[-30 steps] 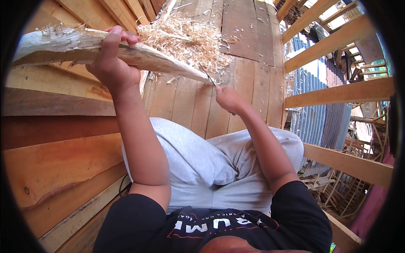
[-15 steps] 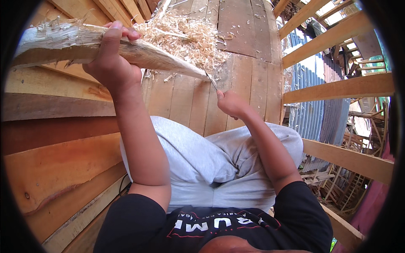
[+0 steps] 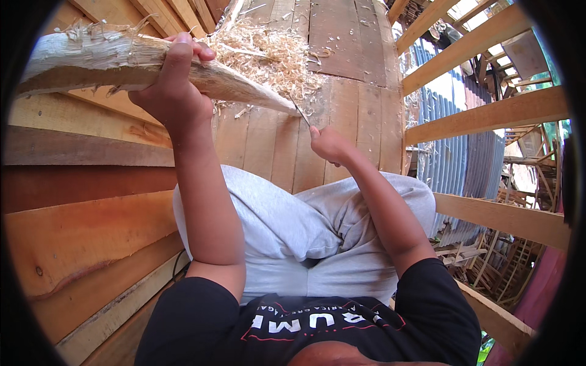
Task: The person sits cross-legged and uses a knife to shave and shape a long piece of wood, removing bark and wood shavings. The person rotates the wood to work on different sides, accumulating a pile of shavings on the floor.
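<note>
My left hand (image 3: 178,82) is wrapped round a thick, pale wooden pole (image 3: 97,60) that slants from the far left down toward the middle. Rough splinters stand up along the pole's upper side, and its right end tapers. In my right hand (image 3: 330,145) is the handle end of a knife (image 3: 301,114); the fist hides the handle. Its thin blade lies against the tapered tip of the pole. My left grip sits well back from that tip.
Curly wood shavings (image 3: 268,56) are heaped on the plank floor (image 3: 262,146) beyond the pole. Stacked boards (image 3: 91,222) line my left side. A wooden rail fence (image 3: 488,114) runs along the right, with corrugated sheets (image 3: 436,79) outside it. My crossed legs (image 3: 274,213) are in front.
My left hand appears slightly farther right along with the pole. My right hand and the knife are a little farther left, the blade still at the pole's tip.
</note>
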A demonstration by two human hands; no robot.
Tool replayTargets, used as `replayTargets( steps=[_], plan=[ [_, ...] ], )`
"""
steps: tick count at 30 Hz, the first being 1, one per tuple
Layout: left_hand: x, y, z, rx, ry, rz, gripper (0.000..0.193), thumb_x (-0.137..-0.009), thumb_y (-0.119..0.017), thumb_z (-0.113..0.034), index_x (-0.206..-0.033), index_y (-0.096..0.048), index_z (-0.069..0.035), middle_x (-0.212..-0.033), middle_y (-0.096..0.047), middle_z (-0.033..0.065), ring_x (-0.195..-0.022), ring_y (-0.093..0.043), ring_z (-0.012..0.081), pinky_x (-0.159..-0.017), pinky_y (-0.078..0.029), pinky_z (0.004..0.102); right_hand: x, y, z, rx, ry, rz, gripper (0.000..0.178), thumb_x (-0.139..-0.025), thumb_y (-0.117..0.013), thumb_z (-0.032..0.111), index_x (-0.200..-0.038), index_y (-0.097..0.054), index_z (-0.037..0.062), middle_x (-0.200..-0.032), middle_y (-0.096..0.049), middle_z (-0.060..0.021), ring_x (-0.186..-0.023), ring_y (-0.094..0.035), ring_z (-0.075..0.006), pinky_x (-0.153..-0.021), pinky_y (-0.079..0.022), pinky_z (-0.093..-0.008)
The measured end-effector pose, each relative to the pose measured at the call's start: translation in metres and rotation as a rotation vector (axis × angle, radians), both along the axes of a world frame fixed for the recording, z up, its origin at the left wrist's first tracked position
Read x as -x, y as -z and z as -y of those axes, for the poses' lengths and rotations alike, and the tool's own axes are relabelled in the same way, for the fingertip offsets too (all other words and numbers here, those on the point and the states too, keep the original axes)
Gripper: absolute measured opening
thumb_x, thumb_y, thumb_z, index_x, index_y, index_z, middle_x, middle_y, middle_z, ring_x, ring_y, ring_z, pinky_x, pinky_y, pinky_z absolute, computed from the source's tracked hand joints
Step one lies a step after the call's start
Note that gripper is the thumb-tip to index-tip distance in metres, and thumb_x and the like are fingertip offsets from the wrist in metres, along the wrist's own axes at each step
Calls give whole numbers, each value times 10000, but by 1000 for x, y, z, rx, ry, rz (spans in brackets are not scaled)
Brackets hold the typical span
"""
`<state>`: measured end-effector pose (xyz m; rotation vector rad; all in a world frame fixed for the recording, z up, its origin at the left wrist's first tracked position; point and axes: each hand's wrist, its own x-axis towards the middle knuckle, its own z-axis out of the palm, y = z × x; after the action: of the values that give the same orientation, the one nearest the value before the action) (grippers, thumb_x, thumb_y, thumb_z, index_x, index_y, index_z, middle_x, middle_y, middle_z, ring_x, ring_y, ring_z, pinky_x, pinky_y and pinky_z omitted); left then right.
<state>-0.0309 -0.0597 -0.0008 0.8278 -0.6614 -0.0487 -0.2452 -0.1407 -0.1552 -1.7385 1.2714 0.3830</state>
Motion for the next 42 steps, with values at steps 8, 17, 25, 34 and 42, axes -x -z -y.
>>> replayTargets(
  steps=[8, 17, 25, 34, 42],
  plan=[
    [8, -6, 0, -107, -87, 23, 84, -776, -667, -32, -753, -600, 12, -640, -615, 85, -597, -621, 183, -614, -528, 315, -33, 13, 23, 163, -38, 51, 562, -1001, -372, 338, -1051, -585, -180, -974, -640, -354, -832, -679, -430, -712, -540, -472],
    [10, -2, -5, -57, -31, 79, 89, -763, -629, 64, -823, -570, 35, -623, -614, 104, -520, -604, 180, -552, -530, 308, -2, 22, 3, 76, 8, 38, 616, -1016, -341, 368, -866, -598, -171, -722, -623, -282, -537, -629, -358, -468, -475, -455],
    [13, -5, 7, -62, -82, 109, 130, -761, -641, 74, -859, -557, 52, -639, -611, 113, -522, -600, 181, -525, -532, 312, -23, 66, 35, 284, -64, 110, 579, -1011, -356, 345, -949, -600, -176, -853, -644, -326, -680, -656, -417, -604, -512, -489],
    [16, -6, 2, -56, -26, 50, 155, -759, -642, 86, -884, -556, 56, -664, -627, 117, -520, -599, 179, -509, -527, 306, -3, 34, 4, 117, 17, 11, 501, -996, -377, 304, -1074, -627, -123, -1124, -608, -349, -1104, -583, -458, -943, -461, -492],
    [24, -9, 6, 4, 17, 59, 165, -742, -641, 84, -879, -566, 31, -663, -627, 96, -534, -602, 169, -523, -521, 301, -14, 77, 27, 234, -71, -39, 476, -997, -377, 303, -1094, -639, -83, -1152, -621, -303, -1107, -588, -437, -931, -470, -485]
  ],
)
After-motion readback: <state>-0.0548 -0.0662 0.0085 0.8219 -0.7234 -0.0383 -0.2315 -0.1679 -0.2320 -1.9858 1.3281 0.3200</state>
